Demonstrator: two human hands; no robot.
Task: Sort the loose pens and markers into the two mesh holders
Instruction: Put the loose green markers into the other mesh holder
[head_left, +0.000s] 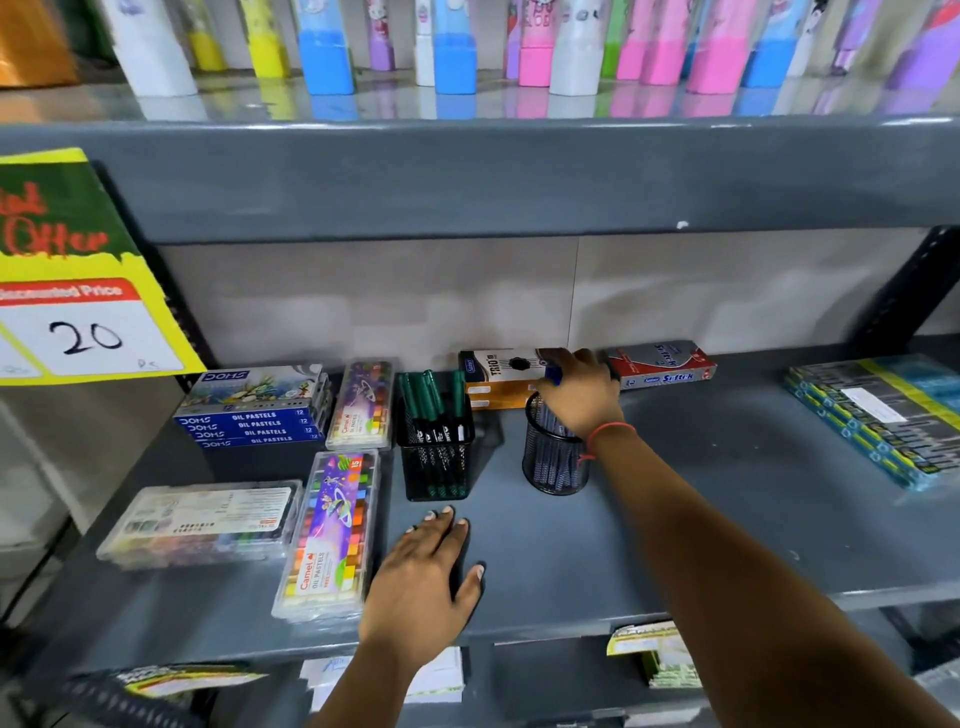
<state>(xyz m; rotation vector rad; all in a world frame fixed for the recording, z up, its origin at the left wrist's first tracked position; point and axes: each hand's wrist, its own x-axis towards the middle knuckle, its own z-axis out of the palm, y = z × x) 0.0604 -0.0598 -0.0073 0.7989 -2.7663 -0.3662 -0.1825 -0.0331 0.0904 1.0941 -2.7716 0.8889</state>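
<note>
A square black mesh holder (435, 457) stands on the grey shelf (701, 519) and holds several green markers (428, 397). To its right a round black mesh holder (551, 462) holds several blue pens. My right hand (582, 395) hovers over the round holder's rim, fingers closed around a blue pen (553, 375) whose top pokes out by my thumb. In front of the square holder, my left hand (421, 577) lies flat on the shelf, fingers spread, holding nothing.
Stacked oil pastel boxes (254, 415) and clear pastel cases (332, 530) fill the shelf's left. An orange box (498, 379) and a red box (665, 364) sit at the back wall. Packets (872, 415) lie at the right. A price sign (78, 291) hangs at the left.
</note>
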